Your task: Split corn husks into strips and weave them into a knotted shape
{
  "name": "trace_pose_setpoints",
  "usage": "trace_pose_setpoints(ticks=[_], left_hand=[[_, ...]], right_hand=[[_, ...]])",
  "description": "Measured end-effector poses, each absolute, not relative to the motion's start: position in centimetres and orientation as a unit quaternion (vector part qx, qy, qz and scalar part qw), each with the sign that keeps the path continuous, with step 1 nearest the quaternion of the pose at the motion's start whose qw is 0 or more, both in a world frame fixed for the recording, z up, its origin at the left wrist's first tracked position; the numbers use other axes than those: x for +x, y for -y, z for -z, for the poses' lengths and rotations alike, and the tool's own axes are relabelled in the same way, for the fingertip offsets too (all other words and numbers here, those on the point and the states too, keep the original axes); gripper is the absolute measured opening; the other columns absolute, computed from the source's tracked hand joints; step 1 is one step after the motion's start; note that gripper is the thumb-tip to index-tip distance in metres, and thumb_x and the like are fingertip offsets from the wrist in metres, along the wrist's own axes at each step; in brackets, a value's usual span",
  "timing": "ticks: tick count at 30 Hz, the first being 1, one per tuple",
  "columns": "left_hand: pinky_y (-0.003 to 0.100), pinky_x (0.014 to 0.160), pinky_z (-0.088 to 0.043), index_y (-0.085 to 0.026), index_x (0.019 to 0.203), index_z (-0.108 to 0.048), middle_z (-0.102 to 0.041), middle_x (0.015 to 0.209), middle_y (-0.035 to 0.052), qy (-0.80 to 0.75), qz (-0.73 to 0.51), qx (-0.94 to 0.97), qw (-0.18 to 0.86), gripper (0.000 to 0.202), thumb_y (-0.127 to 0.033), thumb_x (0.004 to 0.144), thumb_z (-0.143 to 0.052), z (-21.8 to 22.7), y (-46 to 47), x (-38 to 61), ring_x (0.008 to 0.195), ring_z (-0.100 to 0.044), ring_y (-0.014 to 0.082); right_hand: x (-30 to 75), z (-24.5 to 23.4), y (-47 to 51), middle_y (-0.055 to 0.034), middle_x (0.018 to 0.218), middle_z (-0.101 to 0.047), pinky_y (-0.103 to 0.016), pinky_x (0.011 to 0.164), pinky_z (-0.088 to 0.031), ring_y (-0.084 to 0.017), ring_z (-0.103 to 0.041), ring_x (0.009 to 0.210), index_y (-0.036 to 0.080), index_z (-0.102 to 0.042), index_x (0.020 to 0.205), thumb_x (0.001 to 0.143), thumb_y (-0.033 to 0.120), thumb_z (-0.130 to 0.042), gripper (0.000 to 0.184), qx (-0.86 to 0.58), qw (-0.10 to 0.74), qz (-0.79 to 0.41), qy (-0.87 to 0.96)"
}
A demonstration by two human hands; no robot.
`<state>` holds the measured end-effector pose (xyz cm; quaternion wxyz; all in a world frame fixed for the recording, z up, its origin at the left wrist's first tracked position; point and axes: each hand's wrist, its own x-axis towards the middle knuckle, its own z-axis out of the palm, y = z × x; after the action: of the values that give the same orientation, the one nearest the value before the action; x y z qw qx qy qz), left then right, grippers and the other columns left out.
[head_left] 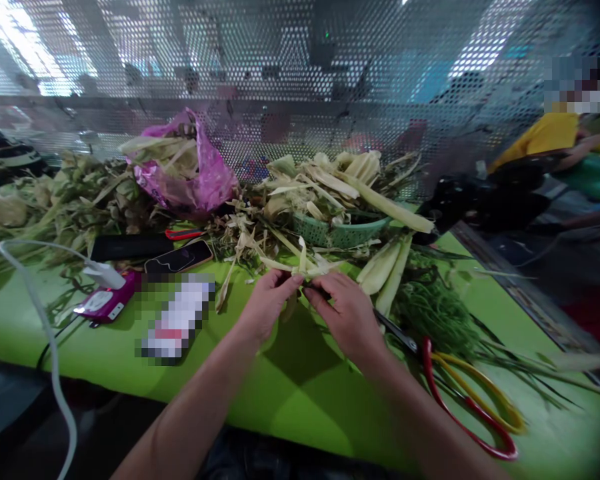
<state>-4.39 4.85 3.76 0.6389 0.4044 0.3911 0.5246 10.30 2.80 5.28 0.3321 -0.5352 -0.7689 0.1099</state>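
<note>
Pale strips of corn husk [303, 257] spread out between my two hands, just above the green tabletop [300, 400]. My left hand [269, 301] pinches the strips between thumb and fingers. From the other side, my right hand [347, 313] closes on the same husk, its fingertips meeting near my left thumb. A pair of scissors [450, 373] with red and yellow handles lies by my right wrist, its blades partly behind that hand. Beyond my right hand rest broad pale green husk leaves [387, 270].
A green basket [343, 233] heaped with dry husks stands at the back. Beside it is a pink plastic bag [207, 173] with husks. Phones [180, 257], a purple power strip [107, 297] and a white cable [50, 340] lie left. Feathery green fronds [433, 310] lie right; a person in yellow [540, 140] is beyond.
</note>
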Motion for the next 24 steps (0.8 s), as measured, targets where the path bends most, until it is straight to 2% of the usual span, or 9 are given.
trace_pose_setpoints(ticks=[5, 10, 13, 17, 20, 22, 24], left_hand=[[0.021, 0.057, -0.035, -0.013, 0.071, -0.062, -0.055, 0.061, -0.0027, -0.401, -0.525, 0.39, 0.641, 0.023, -0.034, 0.067, -0.073, -3.9, -4.7, -4.1, 0.056, -0.044, 0.0066], [0.022, 0.066, -0.04, -0.013, 0.072, -0.064, -0.059, 0.067, -0.0001, -0.371, -0.549, 0.322, 0.677, 0.021, -0.029, 0.064, -0.074, -3.6, -4.6, -3.6, 0.065, -0.052, 0.009], [0.021, 0.065, -0.04, -0.012, 0.071, -0.063, -0.059, 0.067, -0.0001, -0.373, -0.553, 0.302, 0.681, 0.02, -0.027, 0.063, -0.075, -3.6, -4.6, -3.6, 0.065, -0.052, 0.0086], [0.019, 0.061, -0.039, -0.014, 0.076, -0.063, -0.06, 0.072, -0.0008, -0.367, -0.56, 0.313, 0.674, 0.022, -0.03, 0.066, -0.074, -4.1, -4.5, -4.1, 0.062, -0.051, 0.0065], [0.019, 0.051, -0.033, -0.017, 0.085, -0.063, -0.054, 0.063, -0.0039, -0.396, -0.534, 0.345, 0.663, 0.026, -0.036, 0.07, -0.07, -4.4, -4.5, -4.5, 0.052, -0.044, 0.0052], [0.019, 0.05, -0.031, -0.017, 0.088, -0.062, -0.051, 0.06, -0.005, -0.403, -0.526, 0.373, 0.649, 0.026, -0.037, 0.072, -0.069, -4.5, -4.5, -4.6, 0.05, -0.041, 0.005], [0.02, 0.053, -0.033, -0.016, 0.087, -0.062, -0.052, 0.063, -0.0043, -0.394, -0.527, 0.399, 0.638, 0.024, -0.035, 0.073, -0.068, -4.6, -4.5, -4.5, 0.053, -0.042, 0.0056]], right_hand=[[10.0, -5.8, -2.4, -0.0021, 0.072, -0.055, -0.029, 0.065, -0.032, -0.018, -0.047, 0.072, 0.02, -0.051, 0.07, 0.088, 0.028, -0.05, 0.021, -0.52, 0.322, -0.097, 0.785], [9.5, -5.5, -2.2, -0.0039, 0.071, -0.055, -0.032, 0.067, -0.03, -0.019, -0.045, 0.071, 0.02, -0.052, 0.069, 0.09, 0.028, -0.046, 0.024, -0.503, 0.277, -0.007, 0.818], [9.3, -5.2, -2.1, -0.0047, 0.073, -0.056, -0.033, 0.067, -0.03, -0.019, -0.046, 0.072, 0.02, -0.054, 0.071, 0.091, 0.028, -0.046, 0.023, -0.501, 0.271, 0.014, 0.822], [9.7, -5.6, -2.0, -0.0049, 0.078, -0.058, -0.032, 0.069, -0.034, -0.02, -0.049, 0.076, 0.02, -0.057, 0.078, 0.091, 0.032, -0.048, 0.02, -0.502, 0.306, -0.064, 0.806], [10.4, -6.0, -2.1, -0.0049, 0.087, -0.059, -0.031, 0.069, -0.038, -0.019, -0.052, 0.079, 0.021, -0.058, 0.089, 0.091, 0.036, -0.048, 0.018, -0.51, 0.384, -0.143, 0.756], [10.7, -6.1, -2.2, -0.0049, 0.091, -0.058, -0.029, 0.064, -0.04, -0.016, -0.051, 0.071, 0.021, -0.057, 0.094, 0.09, 0.038, -0.049, 0.019, -0.534, 0.438, -0.181, 0.7], [10.9, -5.8, -2.4, -0.0039, 0.089, -0.059, -0.027, 0.056, -0.039, -0.014, -0.049, 0.061, 0.021, -0.056, 0.099, 0.086, 0.042, -0.054, 0.025, -0.562, 0.452, -0.241, 0.65]])
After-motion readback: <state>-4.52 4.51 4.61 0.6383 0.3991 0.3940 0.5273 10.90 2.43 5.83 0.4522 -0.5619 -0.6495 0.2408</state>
